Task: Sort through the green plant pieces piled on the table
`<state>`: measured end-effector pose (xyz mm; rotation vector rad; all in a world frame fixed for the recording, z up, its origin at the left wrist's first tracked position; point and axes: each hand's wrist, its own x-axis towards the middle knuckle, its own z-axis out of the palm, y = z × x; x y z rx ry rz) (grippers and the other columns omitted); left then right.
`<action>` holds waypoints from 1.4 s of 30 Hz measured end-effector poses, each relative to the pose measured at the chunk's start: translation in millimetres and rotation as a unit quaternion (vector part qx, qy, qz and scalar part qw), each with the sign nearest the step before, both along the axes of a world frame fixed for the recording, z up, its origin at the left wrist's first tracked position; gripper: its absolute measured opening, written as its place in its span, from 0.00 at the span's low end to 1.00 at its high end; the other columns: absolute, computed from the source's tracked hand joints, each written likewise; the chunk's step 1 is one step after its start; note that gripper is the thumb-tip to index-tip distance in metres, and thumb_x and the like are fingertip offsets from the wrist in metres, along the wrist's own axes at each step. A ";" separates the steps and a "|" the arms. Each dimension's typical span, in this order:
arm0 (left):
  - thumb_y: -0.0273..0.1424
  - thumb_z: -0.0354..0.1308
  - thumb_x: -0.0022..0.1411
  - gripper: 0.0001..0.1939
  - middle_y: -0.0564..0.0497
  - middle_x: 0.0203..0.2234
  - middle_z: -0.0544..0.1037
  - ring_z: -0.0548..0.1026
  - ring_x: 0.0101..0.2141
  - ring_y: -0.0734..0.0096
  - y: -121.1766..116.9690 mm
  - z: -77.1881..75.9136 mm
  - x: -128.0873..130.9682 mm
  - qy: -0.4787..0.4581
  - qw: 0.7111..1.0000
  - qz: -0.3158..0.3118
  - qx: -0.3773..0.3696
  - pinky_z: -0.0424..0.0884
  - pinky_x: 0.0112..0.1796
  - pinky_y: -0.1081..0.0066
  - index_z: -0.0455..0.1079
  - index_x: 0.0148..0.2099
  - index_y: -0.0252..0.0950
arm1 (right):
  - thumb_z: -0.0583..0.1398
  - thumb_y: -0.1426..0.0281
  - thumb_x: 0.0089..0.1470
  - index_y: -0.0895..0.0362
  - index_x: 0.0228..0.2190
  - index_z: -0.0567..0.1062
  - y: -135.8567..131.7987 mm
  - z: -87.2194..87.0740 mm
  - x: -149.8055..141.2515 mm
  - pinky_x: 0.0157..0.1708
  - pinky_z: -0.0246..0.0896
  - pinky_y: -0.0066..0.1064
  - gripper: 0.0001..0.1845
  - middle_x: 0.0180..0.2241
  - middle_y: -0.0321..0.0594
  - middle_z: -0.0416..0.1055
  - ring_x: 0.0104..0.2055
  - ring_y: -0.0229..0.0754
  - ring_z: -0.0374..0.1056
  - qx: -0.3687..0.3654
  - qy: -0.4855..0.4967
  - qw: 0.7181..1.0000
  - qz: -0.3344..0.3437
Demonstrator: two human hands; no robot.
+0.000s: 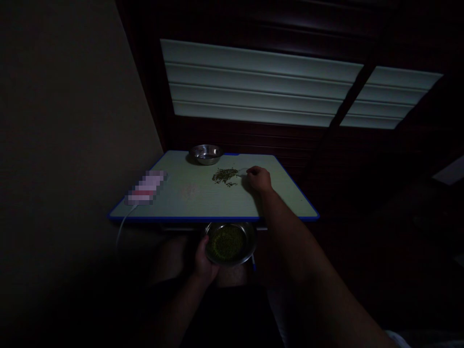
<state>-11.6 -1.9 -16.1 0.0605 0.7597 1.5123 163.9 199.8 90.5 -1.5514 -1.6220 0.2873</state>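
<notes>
My left hand (205, 258) grips the rim of a metal bowl (250, 247) below the table's front edge. Inside the bowl lie many small green beans (227, 242), probably mung beans. Over the right part of the tabletop, my right hand (259, 179) is closed in a pinch on a thin, clear, flat piece (242, 172), whose exact kind is too dim to make out. Its left edge meets a loose heap of the same small beans (224, 176) spread on the table.
A second metal bowl (206, 154) stands at the back of the pale, blue-edged table (203, 203). At the left lies a blurred-out phone-like object (147, 187) with a white cable (123, 224). A wall (83, 96) rises at left; dark panelled doors (253, 87) stand behind.
</notes>
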 end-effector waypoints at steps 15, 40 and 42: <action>0.37 0.56 0.56 0.15 0.44 0.36 0.82 0.76 0.46 0.53 -0.6 5.3 0.2 0.009 1.000 -0.007 -0.008 0.69 0.49 0.55 0.76 0.41 0.33 | 0.60 0.69 0.51 0.54 0.35 0.80 1.3 -5.7 -6.3 0.43 0.63 0.29 0.10 0.36 0.38 0.79 0.38 0.40 0.72 0.011 -0.040 0.990 0.138; 0.36 0.58 0.55 0.16 0.44 0.36 0.82 0.76 0.46 0.52 -2.0 3.2 -0.9 -0.006 1.000 -0.009 0.016 0.69 0.49 0.55 0.76 0.42 0.33 | 0.57 0.70 0.40 0.57 0.22 0.75 2.4 2.7 5.8 0.29 0.60 0.25 0.06 0.21 0.35 0.71 0.26 0.36 0.65 -0.045 0.054 0.998 0.003; 0.36 0.57 0.55 0.15 0.43 0.36 0.82 0.76 0.46 0.52 -1.9 3.8 -0.6 -0.003 1.000 -0.008 0.007 0.69 0.49 0.56 0.76 0.41 0.33 | 0.58 0.72 0.38 0.58 0.21 0.74 2.1 5.7 9.5 0.26 0.59 0.25 0.04 0.19 0.34 0.70 0.24 0.35 0.64 -0.086 0.077 0.993 0.017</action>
